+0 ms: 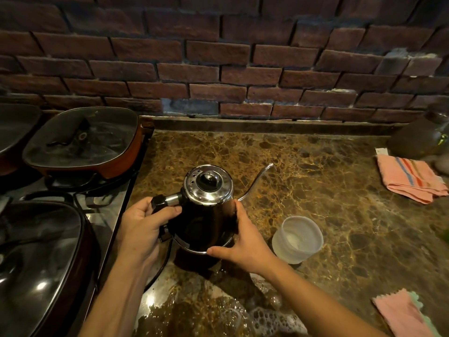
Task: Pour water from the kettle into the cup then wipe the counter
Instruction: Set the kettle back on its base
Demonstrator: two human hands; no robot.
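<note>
Kettle (206, 210): gooseneck, polished metal body, black handle, upright on the bench (340, 190), between your two hands. Judged rigid, slick on the body and heavy if full; possibly hot. Take it by the handle, not the wall.

Left hand (143, 224): fingers curled round the black handle, closed on it.

Right hand (243, 242): open, palm and fingers laid flat against the kettle's side near its base, steadying, not gripping.

Cup (297, 239): frosted, translucent, probably light plastic and easily tipped; stands just beyond your right hand, apart from the kettle. Contents cannot be told.

Bench surface: brown veined marble, glossy; a foamy wet patch (218, 312) lies under your forearms, nearer you than the kettle.

Cloths: pink striped cloth (410, 181) far right of your right hand; pink cloth (401, 312) near right.

Room: brick wall (218, 69) behind; lidded pans (82, 139) left of your left hand.
</note>
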